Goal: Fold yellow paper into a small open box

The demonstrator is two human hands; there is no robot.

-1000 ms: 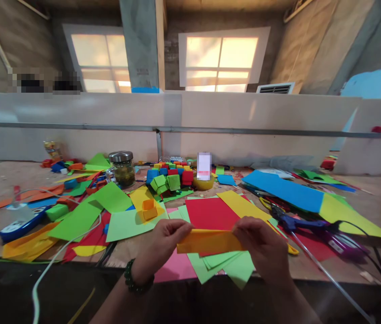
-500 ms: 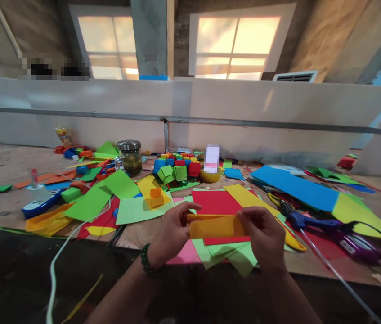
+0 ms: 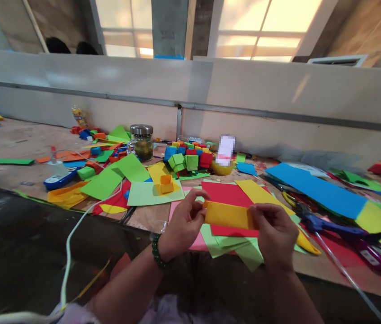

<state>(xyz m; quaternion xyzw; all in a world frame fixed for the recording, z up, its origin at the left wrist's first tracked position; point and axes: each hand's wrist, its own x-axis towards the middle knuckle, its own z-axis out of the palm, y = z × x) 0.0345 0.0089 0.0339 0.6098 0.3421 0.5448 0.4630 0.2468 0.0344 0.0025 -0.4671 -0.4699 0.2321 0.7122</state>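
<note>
1. Two bare hands were at work just right of the frame's centre, and the folded yellow paper stretched between them, raised over the front of the surface!
2. On its left end, the left hand had thumb and fingertips closed, the index finger arched loosely above.
3. Over at the other end, the right hand pinched tightly, thumb against curled fingers.
4. Below the piece showed a red strip and pale green sheets; whether the strip touched it, the view could not tell.
5. Left of centre, a small orange box sat upright on a light green sheet, well clear of the fingers.
6. Folding or shaping looked to be the step in hand, and a delicate one!
7. The next move seemed to call for both ends held level, edges lined up, and light pressure along the crease.
</note>
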